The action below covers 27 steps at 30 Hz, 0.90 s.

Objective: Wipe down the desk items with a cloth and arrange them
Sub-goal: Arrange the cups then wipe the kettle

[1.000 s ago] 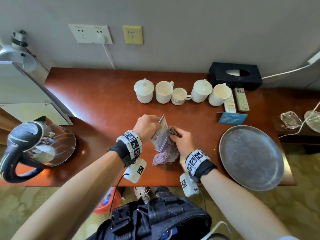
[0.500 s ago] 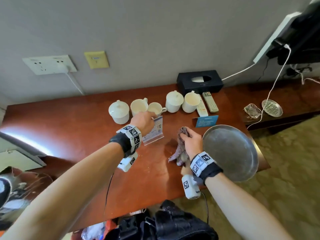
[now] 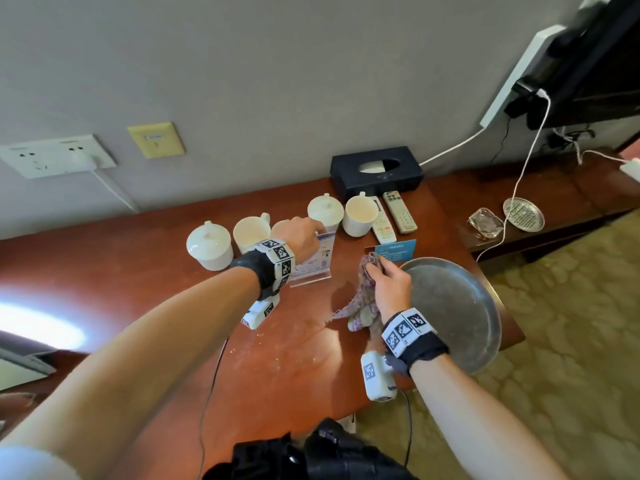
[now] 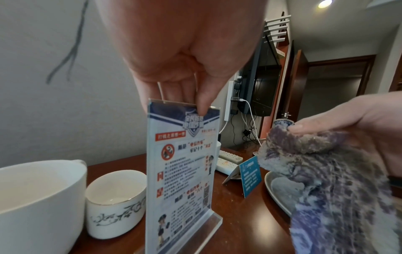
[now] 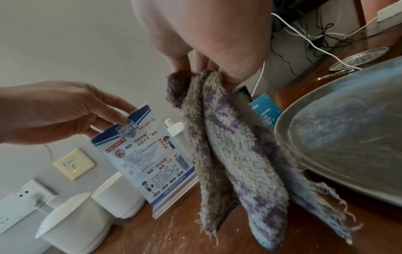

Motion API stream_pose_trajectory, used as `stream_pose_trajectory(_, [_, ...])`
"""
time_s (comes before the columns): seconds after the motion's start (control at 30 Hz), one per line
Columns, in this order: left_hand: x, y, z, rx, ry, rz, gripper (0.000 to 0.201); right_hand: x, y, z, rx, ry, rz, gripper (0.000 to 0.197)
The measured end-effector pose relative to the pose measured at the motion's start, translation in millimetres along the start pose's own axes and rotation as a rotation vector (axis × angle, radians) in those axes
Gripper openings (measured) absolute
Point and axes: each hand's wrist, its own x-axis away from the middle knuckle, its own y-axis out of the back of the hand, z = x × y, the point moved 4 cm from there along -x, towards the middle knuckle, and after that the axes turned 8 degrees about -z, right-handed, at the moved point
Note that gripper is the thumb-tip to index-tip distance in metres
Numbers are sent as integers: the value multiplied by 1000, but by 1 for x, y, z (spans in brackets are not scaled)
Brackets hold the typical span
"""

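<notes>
My left hand (image 3: pixel 301 237) (image 4: pixel 191 103) pinches the top edge of a clear acrylic sign stand (image 3: pixel 313 261) (image 4: pixel 185 171) (image 5: pixel 147 158), which stands upright on the red-brown desk (image 3: pixel 138 271) just in front of the row of white cups (image 3: pixel 251 232). My right hand (image 3: pixel 388 282) (image 5: pixel 208 67) grips a purple-grey cloth (image 3: pixel 360 299) (image 4: pixel 326 180) (image 5: pixel 234 154) by its upper end. The cloth hangs down to the desk, right of the sign and beside the round metal tray (image 3: pixel 457 306) (image 5: pixel 348 134).
Lidded and open white cups line the back of the desk. Two remotes (image 3: pixel 398 213) lie by a black tissue box (image 3: pixel 375 171). A blue tent card (image 3: pixel 394 249) stands behind the cloth. A lower shelf at right carries a glass ashtray (image 3: pixel 485 223), a metal dish (image 3: pixel 523 214) and cables.
The sign has gone from being wiped between both hands to standing upright in front of the cups. The cloth hand has moved right, towards the tray. The head view has turned right.
</notes>
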Motion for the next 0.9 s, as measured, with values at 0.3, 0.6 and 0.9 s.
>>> stream_pose_trajectory(0.3, [-40, -20, -41, -40, 49, -4, 39, -54, 19, -6, -84, -85, 6, 37])
stream_pose_trajectory(0.6, [-60, -32, -65, -60, 115, -24, 40, -90, 25, -15, -63, -84, 106, 38])
stream_pose_trajectory(0.9, [-52, -32, -58, -18, 167, -39, 38, -91, 20, -9, -18, -14, 223, 35])
